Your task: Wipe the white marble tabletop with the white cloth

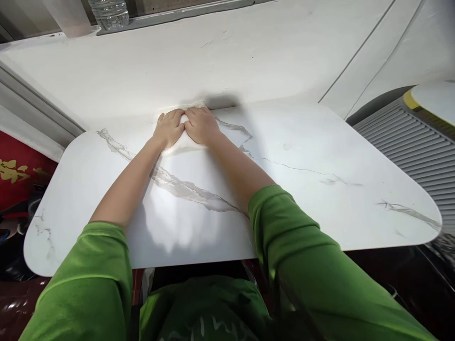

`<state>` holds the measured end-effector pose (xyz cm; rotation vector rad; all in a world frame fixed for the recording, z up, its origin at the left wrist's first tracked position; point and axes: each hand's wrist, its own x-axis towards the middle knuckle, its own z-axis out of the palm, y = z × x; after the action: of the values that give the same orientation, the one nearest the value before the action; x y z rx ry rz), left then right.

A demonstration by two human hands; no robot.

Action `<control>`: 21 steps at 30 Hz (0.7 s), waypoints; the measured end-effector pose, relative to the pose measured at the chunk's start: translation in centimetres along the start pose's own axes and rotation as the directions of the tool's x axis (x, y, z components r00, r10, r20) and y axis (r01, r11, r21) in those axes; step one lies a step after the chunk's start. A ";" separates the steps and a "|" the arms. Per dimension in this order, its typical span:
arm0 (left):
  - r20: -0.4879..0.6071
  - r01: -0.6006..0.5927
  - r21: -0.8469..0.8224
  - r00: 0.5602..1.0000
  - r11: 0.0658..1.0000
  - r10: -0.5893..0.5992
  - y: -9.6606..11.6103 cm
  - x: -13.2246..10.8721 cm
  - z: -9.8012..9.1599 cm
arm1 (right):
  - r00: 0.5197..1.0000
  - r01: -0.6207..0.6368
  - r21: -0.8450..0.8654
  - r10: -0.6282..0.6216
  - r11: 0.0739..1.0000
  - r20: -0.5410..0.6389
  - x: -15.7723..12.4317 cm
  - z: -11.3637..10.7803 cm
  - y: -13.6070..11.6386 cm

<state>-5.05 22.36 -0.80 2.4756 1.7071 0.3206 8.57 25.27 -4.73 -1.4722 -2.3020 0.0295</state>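
Both arms, in green sleeves, reach forward to the far edge of a white marble-patterned table. My left hand (169, 128) lies flat, palm down, on a white cloth (183, 145) near the wall. Beside it, my right hand (201, 125) presses on the same cloth, its fingers spread a little and pointing toward the wall. The thumbs nearly touch. Neither hand is wrapped round anything. Part of the cloth is hidden under the palms.
The table (302, 189) has rounded corners and meets a white wall (213, 61). A clear plastic bottle (111, 14) stands on the ledge at top left. At the right is a grey ribbed object (408, 142) with a yellow band. Something red (21, 170) is at the left.
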 end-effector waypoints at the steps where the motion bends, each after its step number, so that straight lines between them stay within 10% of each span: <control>1: -0.004 -0.004 0.002 1.000 1.000 0.004 0.0 -0.1 0.0 | 1.000 -0.001 0.004 0.001 1.000 -0.003 -0.1 0.0 0.0; 11: 0.002 0.049 0.021 0.999 0.999 -0.049 0.4 -2.1 0.7 | 0.999 -0.015 0.027 0.014 1.000 0.035 -2.8 -1.6 -1.9; 21: 0.027 -0.045 -0.019 0.999 0.999 0.046 2.4 -11.5 0.3 | 0.998 0.013 0.018 -0.014 1.000 0.062 -11.7 -3.7 -6.4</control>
<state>-6.73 10.77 -1.83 2.4971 1.6324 0.3032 8.56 11.45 -3.65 -1.4673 -2.3547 0.0925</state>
